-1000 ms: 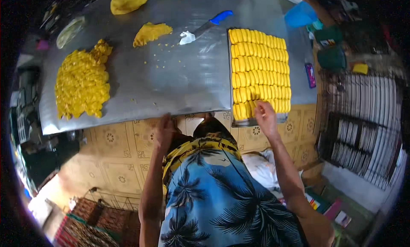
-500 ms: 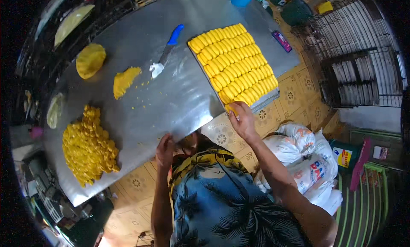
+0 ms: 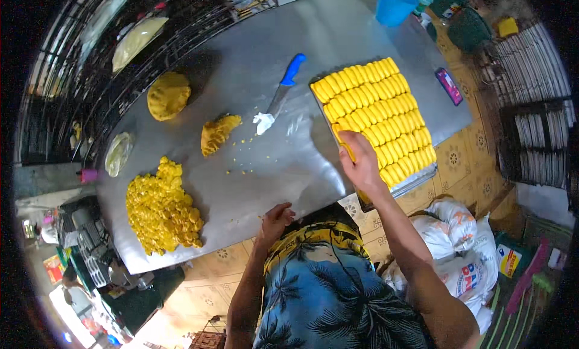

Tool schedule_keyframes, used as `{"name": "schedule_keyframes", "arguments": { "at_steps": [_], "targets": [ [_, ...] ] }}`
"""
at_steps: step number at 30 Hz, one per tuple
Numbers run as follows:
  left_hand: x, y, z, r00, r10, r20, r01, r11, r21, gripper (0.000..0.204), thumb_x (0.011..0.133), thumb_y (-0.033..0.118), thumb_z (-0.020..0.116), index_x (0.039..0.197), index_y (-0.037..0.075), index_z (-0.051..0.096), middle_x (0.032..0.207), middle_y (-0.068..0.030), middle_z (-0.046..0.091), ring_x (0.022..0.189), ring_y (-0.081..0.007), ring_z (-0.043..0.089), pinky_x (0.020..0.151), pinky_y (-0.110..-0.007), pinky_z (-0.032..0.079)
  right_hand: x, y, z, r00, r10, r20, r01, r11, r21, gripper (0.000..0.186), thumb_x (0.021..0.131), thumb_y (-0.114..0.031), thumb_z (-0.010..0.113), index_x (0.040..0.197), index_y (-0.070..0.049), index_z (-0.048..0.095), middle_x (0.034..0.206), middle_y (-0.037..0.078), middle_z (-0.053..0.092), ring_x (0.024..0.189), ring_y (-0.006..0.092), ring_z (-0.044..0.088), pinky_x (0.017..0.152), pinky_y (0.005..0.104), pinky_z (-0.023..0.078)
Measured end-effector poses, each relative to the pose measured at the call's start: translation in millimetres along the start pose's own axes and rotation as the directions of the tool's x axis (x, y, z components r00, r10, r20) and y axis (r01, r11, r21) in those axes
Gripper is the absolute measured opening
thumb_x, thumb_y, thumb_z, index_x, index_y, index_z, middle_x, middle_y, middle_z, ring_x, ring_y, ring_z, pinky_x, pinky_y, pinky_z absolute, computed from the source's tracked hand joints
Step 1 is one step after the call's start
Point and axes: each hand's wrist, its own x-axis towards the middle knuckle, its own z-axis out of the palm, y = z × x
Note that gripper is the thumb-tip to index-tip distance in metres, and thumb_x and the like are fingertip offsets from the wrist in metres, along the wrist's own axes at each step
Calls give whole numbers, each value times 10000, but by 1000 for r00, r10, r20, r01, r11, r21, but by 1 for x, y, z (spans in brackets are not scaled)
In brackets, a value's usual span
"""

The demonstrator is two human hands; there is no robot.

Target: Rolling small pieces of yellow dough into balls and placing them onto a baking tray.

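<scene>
Rows of finger-shaped yellow dough pieces (image 3: pixel 380 111) cover a flat metal tray (image 3: pixel 419 177) at the right of the table. My right hand (image 3: pixel 363 168) is over the tray's near left corner, its fingers closed around a yellow dough piece (image 3: pixel 346 149). By the table's front edge, my left hand (image 3: pixel 276 222) rests with loosely bent fingers apart, and I see nothing in it. To its left lies a large heap of small yellow dough pieces (image 3: pixel 161 213). Farther back are a torn lump of yellow dough (image 3: pixel 218 133) and a rounded dough mass (image 3: pixel 169 95).
A blue-handled knife (image 3: pixel 292 71) lies mid-table, its tip at a white smear (image 3: pixel 263 122). A phone (image 3: pixel 449 86) and blue bucket (image 3: pixel 396 5) stand toward the far right. White sacks (image 3: pixel 458 252) sit on the tiled floor, and a rack of trays (image 3: pixel 537 107) is beyond.
The view has shifted, so the table appears farther right and lower. My right hand has moved from the tray's near corner up along its left side. My left hand stays by the front edge.
</scene>
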Motion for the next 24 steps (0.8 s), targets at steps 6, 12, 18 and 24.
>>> {"name": "schedule_keyframes", "arguments": {
  "at_steps": [6, 12, 18, 24],
  "targets": [
    [34, 16, 29, 929, 25, 370, -28, 1000, 5, 471, 1101, 269, 605, 1496, 23, 534, 1218, -160, 740, 994, -245, 725, 900, -374, 593, -53, 40, -92, 910, 253, -329, -325, 927, -186, 417, 1014, -155, 629, 1387, 31, 606, 1325, 259, 665, 1245, 427, 627, 1098, 458, 480],
    [54, 37, 61, 846, -107, 523, 80, 994, 75, 556, 1085, 324, 636, 1538, 37, 489, 1357, -143, 689, 1117, -234, 699, 904, -356, 578, -163, 101, -169, 847, 430, -312, -527, 749, -401, 439, 1017, -160, 621, 1412, 30, 592, 1387, 269, 634, 1297, 417, 613, 1117, 453, 468],
    [55, 51, 111, 831, -205, 516, 122, 974, 191, 603, 1098, 301, 611, 1604, 55, 396, 1432, -118, 634, 1246, -219, 626, 919, -334, 559, -165, 193, -194, 691, 639, -339, -723, 602, -338, 395, 1060, -158, 556, 1397, 42, 602, 1358, 279, 653, 1282, 379, 632, 1059, 435, 506],
    [65, 25, 183, 984, 15, 180, -19, 1000, 19, 609, 1088, 203, 612, 1621, 66, 351, 1349, -128, 618, 1244, -239, 599, 952, -347, 553, -138, 222, -215, 744, 665, -64, -649, 696, -308, 368, 1051, -196, 543, 1352, -14, 651, 1309, 261, 673, 1209, 440, 648, 1022, 479, 526]
  ]
}}
